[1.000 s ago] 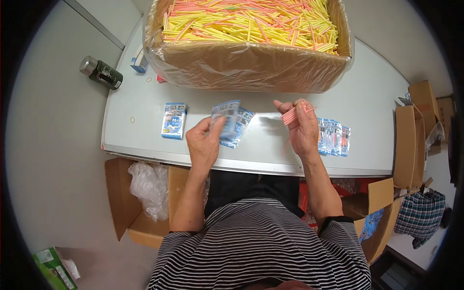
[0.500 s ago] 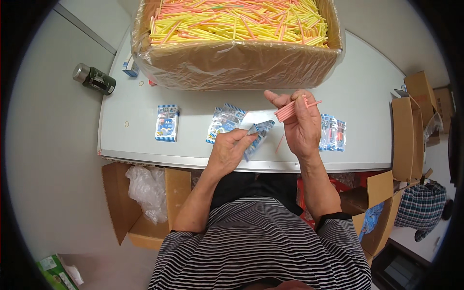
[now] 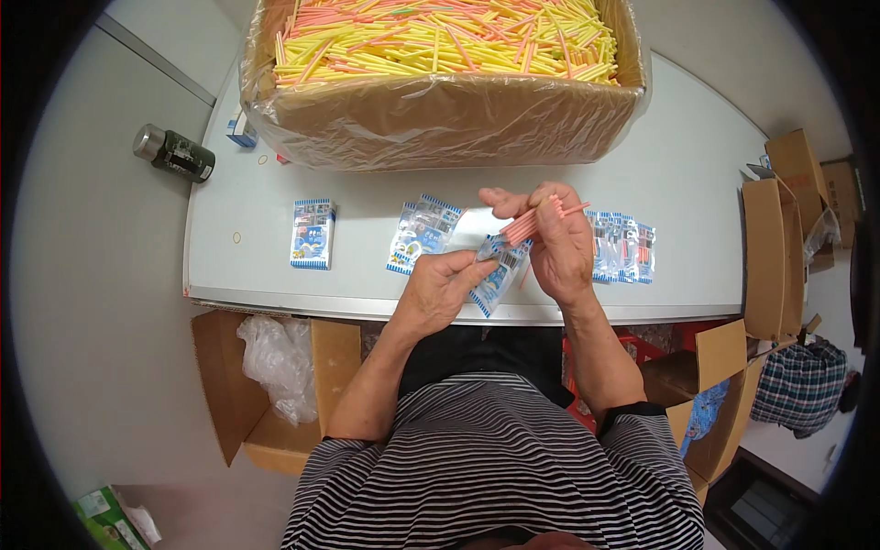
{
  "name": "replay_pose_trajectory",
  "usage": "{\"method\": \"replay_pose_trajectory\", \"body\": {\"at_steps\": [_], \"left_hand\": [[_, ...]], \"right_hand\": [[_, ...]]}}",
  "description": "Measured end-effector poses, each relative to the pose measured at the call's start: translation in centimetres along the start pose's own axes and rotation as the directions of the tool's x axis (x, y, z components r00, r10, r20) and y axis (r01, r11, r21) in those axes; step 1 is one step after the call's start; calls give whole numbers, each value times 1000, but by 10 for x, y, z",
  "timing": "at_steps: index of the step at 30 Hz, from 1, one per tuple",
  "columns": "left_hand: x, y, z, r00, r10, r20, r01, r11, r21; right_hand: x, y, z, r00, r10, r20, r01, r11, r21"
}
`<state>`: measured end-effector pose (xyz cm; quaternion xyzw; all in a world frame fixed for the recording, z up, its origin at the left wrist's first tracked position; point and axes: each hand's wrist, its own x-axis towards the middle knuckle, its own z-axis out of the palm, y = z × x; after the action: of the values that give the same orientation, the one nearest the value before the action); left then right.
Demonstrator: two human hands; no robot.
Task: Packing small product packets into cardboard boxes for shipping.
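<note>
My left hand [image 3: 438, 286] pinches a small clear plastic packet [image 3: 500, 280] with blue printing near the table's front edge. A bundle of pink sticks [image 3: 524, 226] is held in my right hand [image 3: 559, 249], its lower ends at the packet's mouth; whether they are inside it I cannot tell. One stick pokes out to the right past my fingers. Flat printed packets [image 3: 426, 229] lie just beyond my left hand. To the right of my right hand, several packets [image 3: 632, 249] with pink sticks in them lie overlapping.
A large plastic-lined carton [image 3: 440, 124] full of yellow and pink sticks stands at the back. Left are a stack of packets [image 3: 313, 234] and a dark flask [image 3: 176, 153]. Below the table edge are open cartons, one holding clear plastic [image 3: 280, 367], another blue packets [image 3: 704, 417].
My right hand has moved left and slightly down with the pink sticks, bringing them to the packet's mouth. The packet in my left hand has turned more face-up.
</note>
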<state>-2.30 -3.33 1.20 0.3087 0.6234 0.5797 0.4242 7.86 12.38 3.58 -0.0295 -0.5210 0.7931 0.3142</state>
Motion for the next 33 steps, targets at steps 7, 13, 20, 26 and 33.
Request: {"method": "replay_pose_trajectory", "body": {"at_steps": [7, 13, 20, 26, 33], "left_hand": [[0, -11, 8, 997, -2, -80, -9, 991, -136], [4, -20, 16, 986, 11, -166, -50, 972, -230], [6, -28, 19, 983, -6, -184, -52, 949, -310], [4, -27, 16, 988, -20, -151, -29, 950, -311], [3, -30, 17, 990, 5, -143, -48, 952, -301]], "right_hand": [[-10, 6, -2, 982, 190, -8, -189, 968, -164], [-3, 6, -5, 917, 381, -120, -395, 910, -129], [-4, 17, -12, 947, 266, -181, -305, 920, -246], [1, 11, -15, 971, 188, -147, -216, 953, -210], [-7, 6, -14, 897, 437, 66, -349, 792, -501]]}}
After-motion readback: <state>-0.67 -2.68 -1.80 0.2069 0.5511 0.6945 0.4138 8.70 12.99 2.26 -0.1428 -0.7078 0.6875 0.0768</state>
